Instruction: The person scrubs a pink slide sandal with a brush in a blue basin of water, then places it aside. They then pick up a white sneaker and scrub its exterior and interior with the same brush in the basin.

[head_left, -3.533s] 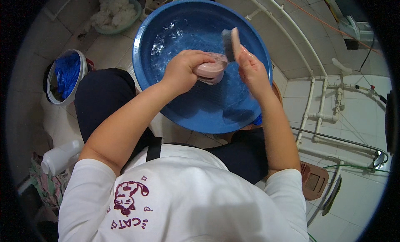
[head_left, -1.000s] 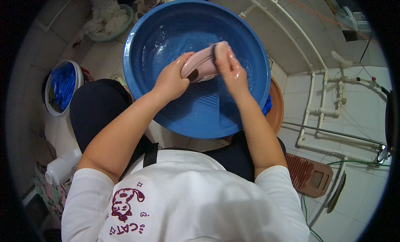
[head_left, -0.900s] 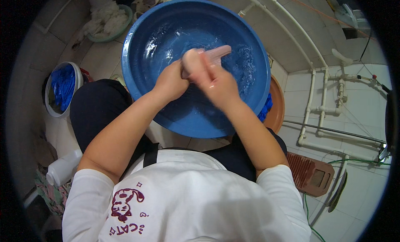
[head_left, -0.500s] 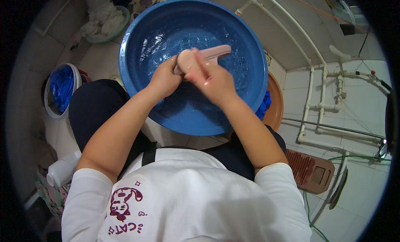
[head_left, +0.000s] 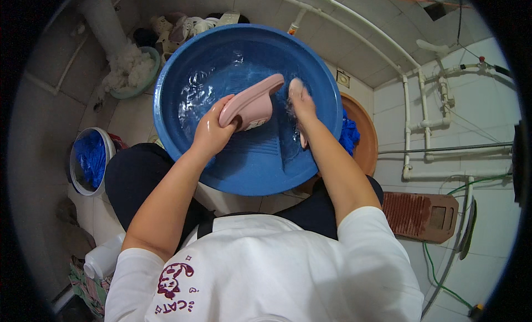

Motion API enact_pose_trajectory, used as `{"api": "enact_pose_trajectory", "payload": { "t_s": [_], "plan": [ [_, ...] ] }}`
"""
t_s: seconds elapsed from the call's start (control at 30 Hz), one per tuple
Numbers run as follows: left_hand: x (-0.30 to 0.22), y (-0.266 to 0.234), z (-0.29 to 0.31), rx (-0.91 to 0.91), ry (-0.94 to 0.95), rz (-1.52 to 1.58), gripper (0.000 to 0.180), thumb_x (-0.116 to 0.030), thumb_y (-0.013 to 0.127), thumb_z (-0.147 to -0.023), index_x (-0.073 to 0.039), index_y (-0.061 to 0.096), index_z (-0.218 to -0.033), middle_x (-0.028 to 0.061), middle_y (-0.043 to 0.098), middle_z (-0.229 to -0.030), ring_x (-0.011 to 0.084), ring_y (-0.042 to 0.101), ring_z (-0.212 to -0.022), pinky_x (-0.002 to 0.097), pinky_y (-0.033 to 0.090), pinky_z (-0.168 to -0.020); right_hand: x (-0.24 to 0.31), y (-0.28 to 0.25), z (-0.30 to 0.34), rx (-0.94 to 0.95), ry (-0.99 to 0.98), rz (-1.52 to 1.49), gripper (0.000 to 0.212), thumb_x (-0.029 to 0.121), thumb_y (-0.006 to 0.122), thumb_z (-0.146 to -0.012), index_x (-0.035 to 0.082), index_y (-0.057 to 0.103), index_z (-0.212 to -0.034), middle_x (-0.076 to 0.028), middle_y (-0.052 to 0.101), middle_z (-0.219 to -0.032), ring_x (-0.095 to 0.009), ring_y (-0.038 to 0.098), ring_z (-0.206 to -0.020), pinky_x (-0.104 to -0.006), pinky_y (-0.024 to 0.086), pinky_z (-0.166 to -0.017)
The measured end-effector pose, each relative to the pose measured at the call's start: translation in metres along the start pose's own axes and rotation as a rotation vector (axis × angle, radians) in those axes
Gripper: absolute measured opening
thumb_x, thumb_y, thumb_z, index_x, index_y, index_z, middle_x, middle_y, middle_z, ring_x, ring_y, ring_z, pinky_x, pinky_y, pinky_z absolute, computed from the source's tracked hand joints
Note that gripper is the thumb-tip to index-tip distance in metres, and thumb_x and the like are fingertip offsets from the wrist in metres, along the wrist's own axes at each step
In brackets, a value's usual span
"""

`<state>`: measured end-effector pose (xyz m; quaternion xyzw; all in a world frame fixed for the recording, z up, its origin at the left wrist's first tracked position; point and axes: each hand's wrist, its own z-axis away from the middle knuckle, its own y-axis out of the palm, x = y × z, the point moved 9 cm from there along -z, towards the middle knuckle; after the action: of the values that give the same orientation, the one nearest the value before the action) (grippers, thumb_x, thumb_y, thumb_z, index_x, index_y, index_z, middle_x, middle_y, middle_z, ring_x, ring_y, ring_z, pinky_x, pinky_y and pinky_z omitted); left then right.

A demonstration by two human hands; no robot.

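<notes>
Left hand (head_left: 215,132): fingers clamped on pink slipper (head_left: 252,105). Wet grip could let slipper slide, splash into blue tub (head_left: 249,182). Right hand (head_left: 302,105): blurry, can't tell finger grip.

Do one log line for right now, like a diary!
left hand: holds pink slipper | right hand: grips brush, partly hidden | blue basin: below both hands, water inside

Dim left side; bent, blackened edges; glints on water (head_left: 221,72).
</notes>
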<state>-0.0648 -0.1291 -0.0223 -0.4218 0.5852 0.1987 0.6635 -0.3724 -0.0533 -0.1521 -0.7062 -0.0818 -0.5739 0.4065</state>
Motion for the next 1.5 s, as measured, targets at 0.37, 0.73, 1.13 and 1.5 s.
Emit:
{"api": "enact_pose_trajectory", "payload": {
  "t_s": [0.37,0.73,1.13,1.5],
  "plan": [
    [0.021,0.006,-0.007,0.022,-0.012,0.136,0.052,-0.005,0.057,-0.074,-0.013,0.050,-0.125,0.0162,0.059,-0.114,0.0289,0.056,-0.107,0.0327,0.043,-0.089,0.192,0.020,0.104,0.396,-0.241,0.296,0.057,0.054,0.049,-0.083,0.016,0.052,-0.125,-0.017,0.059,-0.112,-0.034,0.057,-0.103,-0.0393,0.044,-0.089],
    [0.010,0.010,0.001,0.030,0.027,-0.021,0.053,0.004,0.049,-0.070,-0.007,0.050,-0.121,0.0186,0.058,-0.112,0.0333,0.054,-0.107,0.0343,0.041,-0.092,0.158,0.003,0.069,0.359,-0.153,0.353,0.062,0.054,0.046,-0.084,0.020,0.038,-0.136,-0.021,0.050,-0.125,-0.038,0.048,-0.114,-0.0408,0.038,-0.095],
    [0.012,-0.001,-0.004,-0.011,-0.019,0.039,0.054,-0.002,0.055,-0.071,-0.011,0.050,-0.124,0.0163,0.058,-0.115,0.0293,0.055,-0.109,0.0324,0.042,-0.091,0.046,0.000,0.017,0.084,0.079,0.006,0.060,0.047,0.045,-0.089,0.006,0.038,-0.134,-0.022,0.050,-0.123,-0.034,0.048,-0.114,-0.0344,0.038,-0.094],
    [0.020,0.008,0.004,0.102,-0.113,0.007,0.052,0.001,0.052,-0.072,-0.011,0.052,-0.122,0.0145,0.059,-0.114,0.0281,0.056,-0.108,0.0317,0.042,-0.091,0.204,0.028,0.120,0.497,-0.392,0.483,0.057,0.054,0.041,-0.086,0.021,0.044,-0.132,-0.021,0.056,-0.116,-0.037,0.055,-0.104,-0.0421,0.042,-0.090]
  ]
}}
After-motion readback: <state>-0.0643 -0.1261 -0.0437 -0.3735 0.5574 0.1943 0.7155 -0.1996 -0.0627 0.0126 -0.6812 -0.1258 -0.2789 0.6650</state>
